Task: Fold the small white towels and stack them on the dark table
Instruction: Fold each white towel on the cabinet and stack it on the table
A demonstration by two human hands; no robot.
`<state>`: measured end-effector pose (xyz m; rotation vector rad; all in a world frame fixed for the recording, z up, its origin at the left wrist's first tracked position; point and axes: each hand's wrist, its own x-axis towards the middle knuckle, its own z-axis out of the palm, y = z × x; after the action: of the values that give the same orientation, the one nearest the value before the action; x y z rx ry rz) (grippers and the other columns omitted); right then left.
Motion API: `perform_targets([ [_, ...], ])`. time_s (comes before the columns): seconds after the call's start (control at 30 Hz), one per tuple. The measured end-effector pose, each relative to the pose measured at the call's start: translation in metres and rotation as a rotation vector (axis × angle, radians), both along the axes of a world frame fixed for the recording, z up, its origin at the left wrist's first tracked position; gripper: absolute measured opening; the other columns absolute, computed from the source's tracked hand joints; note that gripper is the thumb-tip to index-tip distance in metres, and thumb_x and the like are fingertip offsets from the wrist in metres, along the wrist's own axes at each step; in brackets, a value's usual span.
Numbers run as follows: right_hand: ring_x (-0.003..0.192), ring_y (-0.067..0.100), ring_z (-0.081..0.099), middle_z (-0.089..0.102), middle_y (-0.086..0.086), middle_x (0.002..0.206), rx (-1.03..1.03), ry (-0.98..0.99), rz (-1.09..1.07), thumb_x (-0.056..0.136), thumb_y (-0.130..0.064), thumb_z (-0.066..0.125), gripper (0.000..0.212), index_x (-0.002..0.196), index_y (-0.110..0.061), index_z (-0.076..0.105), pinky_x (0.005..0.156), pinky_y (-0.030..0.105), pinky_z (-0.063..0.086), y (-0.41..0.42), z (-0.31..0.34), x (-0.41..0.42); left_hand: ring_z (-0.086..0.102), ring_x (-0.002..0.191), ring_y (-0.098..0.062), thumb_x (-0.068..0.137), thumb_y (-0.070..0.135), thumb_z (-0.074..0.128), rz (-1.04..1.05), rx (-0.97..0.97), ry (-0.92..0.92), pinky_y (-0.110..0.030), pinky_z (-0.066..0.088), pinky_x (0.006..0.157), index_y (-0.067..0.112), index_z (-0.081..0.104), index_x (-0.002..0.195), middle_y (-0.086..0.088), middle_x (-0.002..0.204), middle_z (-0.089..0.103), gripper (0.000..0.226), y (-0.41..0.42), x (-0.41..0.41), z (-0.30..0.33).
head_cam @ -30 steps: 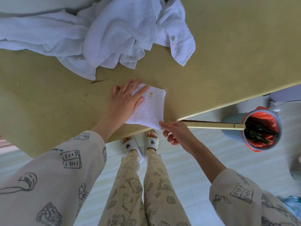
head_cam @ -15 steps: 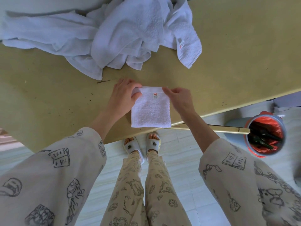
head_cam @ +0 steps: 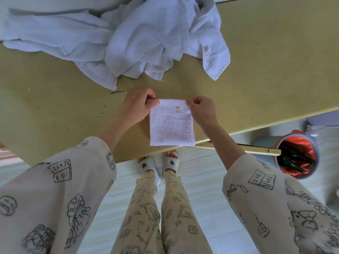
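A small folded white towel (head_cam: pixel 171 126) with a red label lies near the front edge of the yellowish table (head_cam: pixel 266 74). My left hand (head_cam: pixel 136 105) pinches its far left corner. My right hand (head_cam: pixel 200 110) pinches its far right corner. A heap of unfolded white towels (head_cam: pixel 128 39) is piled at the back of the table, one end hanging loose to the right.
A grey bin with a red liner (head_cam: pixel 297 154) holding dark bottles stands on the tiled floor (head_cam: pixel 201 180) to the right, below the table edge. My legs and slippered feet are just under the table's front edge.
The right hand came up from the towel's near corner to its far right corner. The left hand went from lying flat on the towel to pinching the far left corner. The towel now lies square.
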<state>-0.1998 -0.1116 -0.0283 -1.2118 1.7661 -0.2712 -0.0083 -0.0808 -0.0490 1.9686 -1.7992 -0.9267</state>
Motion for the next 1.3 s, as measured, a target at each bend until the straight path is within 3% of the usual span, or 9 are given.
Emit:
perform_targets([
  [0.23, 0.081, 0.019, 0.056, 0.059, -0.003, 0.080, -0.091, 0.094, 0.032, 0.090, -0.029, 0.053, 0.020, 0.097, -0.011, 0.058, 0.065, 0.028, 0.041, 0.005, -0.003, 0.002, 0.054, 0.089, -0.021, 0.089, 0.026, 0.056, -0.007, -0.051, -0.028, -0.041, 0.047, 0.084, 0.012, 0.062, 0.098, -0.002, 0.091, 0.062, 0.018, 0.005, 0.000, -0.002],
  [0.4, 0.105, 0.034, 0.057, 0.061, 0.018, 0.113, -0.829, 0.381, 0.489, 0.090, -0.023, 0.047, 0.033, 0.114, -0.004, 0.060, 0.088, 0.041, 0.046, 0.046, -0.011, 0.013, 0.051, 0.100, -0.027, 0.093, 0.024, 0.051, 0.124, -0.132, -0.038, -0.043, 0.046, 0.089, 0.006, 0.054, 0.115, -0.012, 0.105, 0.057, 0.029, 0.023, -0.011, -0.003],
  [0.47, 0.125, 0.037, 0.047, 0.053, 0.021, 0.130, -0.843, 0.385, 0.702, 0.092, -0.020, 0.042, 0.038, 0.122, -0.002, 0.057, 0.104, 0.049, 0.037, 0.057, -0.025, 0.019, 0.052, 0.103, -0.029, 0.094, 0.021, 0.046, 0.220, -0.165, -0.054, -0.042, 0.045, 0.090, 0.003, 0.052, 0.119, -0.016, 0.111, 0.056, 0.031, 0.030, -0.019, 0.002],
  [0.63, 0.132, 0.033, 0.042, 0.044, 0.020, 0.142, -0.750, 0.492, 0.843, 0.093, -0.027, 0.034, 0.047, 0.132, -0.005, 0.050, 0.110, 0.046, 0.031, 0.052, -0.049, 0.017, 0.052, 0.093, -0.026, 0.094, 0.015, 0.042, 0.316, -0.294, -0.207, -0.036, 0.042, 0.080, 0.004, 0.057, 0.104, -0.012, 0.101, 0.059, 0.022, 0.075, -0.042, 0.014],
  [0.8, 0.133, 0.033, 0.039, 0.041, 0.019, 0.144, -0.777, 0.515, 0.859, 0.094, -0.029, 0.033, 0.050, 0.136, -0.006, 0.045, 0.111, 0.044, 0.020, 0.052, -0.055, 0.016, 0.048, 0.066, -0.002, 0.091, 0.034, 0.053, 0.762, 0.218, 0.268, -0.016, 0.042, 0.065, 0.017, 0.056, 0.093, 0.007, 0.077, 0.057, 0.017, 0.099, -0.050, 0.034],
  [0.87, 0.133, 0.033, 0.039, 0.040, 0.020, 0.144, -0.779, 0.519, 0.857, 0.094, -0.030, 0.031, 0.051, 0.136, -0.006, 0.045, 0.111, 0.044, 0.019, 0.052, -0.054, 0.017, 0.049, 0.063, 0.001, 0.088, 0.038, 0.057, 0.710, 0.354, 0.367, -0.006, 0.039, 0.056, 0.022, 0.055, 0.097, 0.011, 0.073, 0.055, 0.018, 0.102, -0.045, 0.038],
  [1.07, 0.135, 0.032, 0.036, 0.038, 0.019, 0.145, -0.786, 0.515, 0.849, 0.096, -0.029, 0.029, 0.051, 0.139, -0.007, 0.041, 0.113, 0.042, 0.014, 0.053, -0.053, 0.016, 0.036, 0.050, -0.004, 0.083, 0.030, 0.066, 0.523, 0.536, 0.493, -0.012, 0.033, 0.049, 0.033, 0.056, 0.085, 0.011, 0.054, 0.039, 0.011, 0.101, -0.033, 0.039],
  [1.2, 0.135, 0.032, 0.036, 0.038, 0.019, 0.146, -0.788, 0.511, 0.843, 0.095, -0.029, 0.029, 0.051, 0.140, -0.007, 0.040, 0.113, 0.041, 0.013, 0.052, -0.052, 0.017, 0.033, 0.035, -0.002, 0.084, 0.029, 0.066, 0.450, 0.710, 0.618, -0.012, 0.028, 0.040, 0.026, 0.062, 0.098, 0.006, 0.053, 0.045, 0.015, 0.098, -0.029, 0.040],
  [1.3, 0.137, 0.032, 0.033, 0.036, 0.019, 0.147, -0.783, 0.501, 0.841, 0.095, -0.030, 0.029, 0.051, 0.141, -0.008, 0.038, 0.114, 0.042, 0.012, 0.052, -0.052, 0.016, 0.027, 0.036, -0.007, 0.086, 0.033, 0.063, 0.370, 0.808, 0.687, -0.016, 0.022, 0.038, 0.021, 0.058, 0.076, 0.004, 0.052, 0.047, 0.016, 0.091, -0.027, 0.041],
])
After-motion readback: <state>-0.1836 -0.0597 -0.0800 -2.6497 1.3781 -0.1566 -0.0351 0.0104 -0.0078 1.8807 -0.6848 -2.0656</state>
